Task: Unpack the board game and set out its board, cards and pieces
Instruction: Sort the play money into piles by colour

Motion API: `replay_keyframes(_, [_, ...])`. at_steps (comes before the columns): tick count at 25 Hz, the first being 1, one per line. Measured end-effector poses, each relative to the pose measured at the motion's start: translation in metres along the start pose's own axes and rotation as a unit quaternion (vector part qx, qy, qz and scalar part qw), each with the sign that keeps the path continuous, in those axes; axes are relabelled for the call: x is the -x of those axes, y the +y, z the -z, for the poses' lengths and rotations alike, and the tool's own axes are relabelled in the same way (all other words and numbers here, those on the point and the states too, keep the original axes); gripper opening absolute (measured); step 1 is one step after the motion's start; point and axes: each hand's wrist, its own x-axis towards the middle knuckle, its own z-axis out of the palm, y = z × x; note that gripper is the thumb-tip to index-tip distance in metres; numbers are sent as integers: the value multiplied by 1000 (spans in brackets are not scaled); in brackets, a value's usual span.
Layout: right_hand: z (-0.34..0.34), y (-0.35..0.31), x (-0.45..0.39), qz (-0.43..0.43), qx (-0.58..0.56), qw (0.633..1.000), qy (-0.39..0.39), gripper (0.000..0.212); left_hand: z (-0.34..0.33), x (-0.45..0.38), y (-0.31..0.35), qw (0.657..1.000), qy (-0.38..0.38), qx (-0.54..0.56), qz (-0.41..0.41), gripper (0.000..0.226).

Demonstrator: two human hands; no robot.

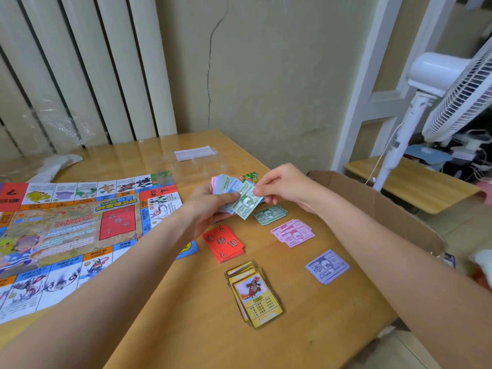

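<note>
The left hand (210,202) holds a fanned stack of play money (229,187) above the wooden counter (202,323), its grip clenched around the notes with the thumb pressed across their face. The right hand (277,186) pinches a green note (246,203) at the front of that stack between thumb and fingertips. The game board (69,235) lies unfolded and flat on the left part of the counter, under the left forearm. To its right sit a red card pile (225,243) and, nearer the person, a pile of yellow-bordered picture cards (255,296). Three sorted money piles lie apart from each other on the right side: green (270,214) just below the hands, pink (292,233) beside it, and purple (327,266) nearest the person. An open cardboard box (378,209) stands off the counter's right edge. A clear plastic bag (194,155) lies at the far end of the counter, and a white standing fan (436,102) is at the right.
</note>
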Motion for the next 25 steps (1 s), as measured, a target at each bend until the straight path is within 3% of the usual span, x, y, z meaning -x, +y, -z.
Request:
replay_keyframes(5, [17, 21, 4, -104, 21, 992, 72, 9, 0, 1, -4, 999, 12, 24, 35, 12])
replay_keyframes(7, [13, 32, 3, -129, 93, 984, 85, 12, -4, 0, -9, 999, 12, -10, 52, 18])
replay_keyframes(10, [5, 40, 1, -112, 282, 946, 111, 19, -13, -2, -10, 996, 4, -64, 64, 27])
replay_keyframes(14, [3, 39, 1, -75, 339, 930, 120, 34, -23, -8, -7, 994, 34, -33, 100, 22])
replay_keyframes(20, [-1, 36, 0, -41, 341, 936, 83, 20, -31, -11, -14, 997, 37, -20, 70, 19])
replay_keyframes(22, [-3, 32, 0, -12, 321, 941, 107, 17, -24, -9, -14, 998, 27, -29, 44, 17])
replay_keyframes(25, [-4, 17, 0, 1, 66, 995, 70, 15, -19, -4, -10, 1000, -2, -5, 24, 17])
